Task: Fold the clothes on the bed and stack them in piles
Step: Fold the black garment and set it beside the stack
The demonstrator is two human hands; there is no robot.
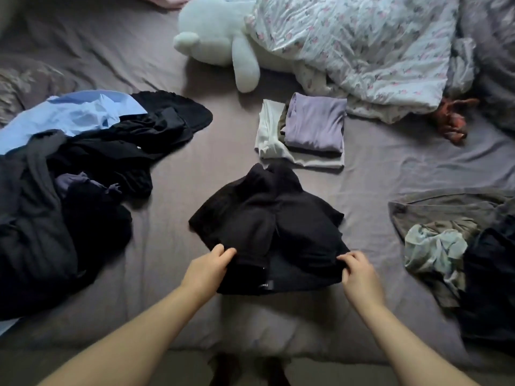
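Pinching the near hem of a black garment (pixel 264 227) mid-bed with left hand (pixel 207 267) and right hand (pixel 359 274), fingertips buried in cloth. Just beyond, a folded stack topped in lilac (pixel 315 123). Dark unfolded pile (pixel 69 190) cut off at left.

Grey-sheeted bed (pixel 376 168), black garment (pixel 264 227), folded stack (pixel 303 132), unfolded clothes heap (pixel 69 176), plush toy (pixel 220 37), floral duvet (pixel 362 51)

Both bare forearms reach forward from the bed's near edge. The left hand (pixel 207 267) pinches dark cloth between thumb and curled fingers. The right hand (pixel 359 273) does likewise, it seems, its fingertips blurred.
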